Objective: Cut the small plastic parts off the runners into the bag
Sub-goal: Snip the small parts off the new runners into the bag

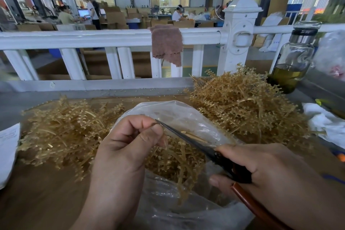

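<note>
A clear plastic bag (179, 114) lies open at the middle of the wooden table, with tan plastic pieces inside. My left hand (128, 147) is above the bag's mouth, thumb and fingers curled and pinching a thin tan runner (194, 137) that sticks out to the right. My right hand (265, 170) grips black scissors (188, 141) with red-brown handles; the blades are nearly closed, their tip at my left fingertips and lying along the runner. Heaps of tan runners sit at the left (65, 132) and at the right (248, 106).
A white railing (112, 37) with a brown cloth (167, 45) runs behind the table. A glass bottle (293, 58) of yellowish liquid stands at the back right. White paper (7, 151) lies at the left edge, white plastic (326, 125) at the right. People work far behind.
</note>
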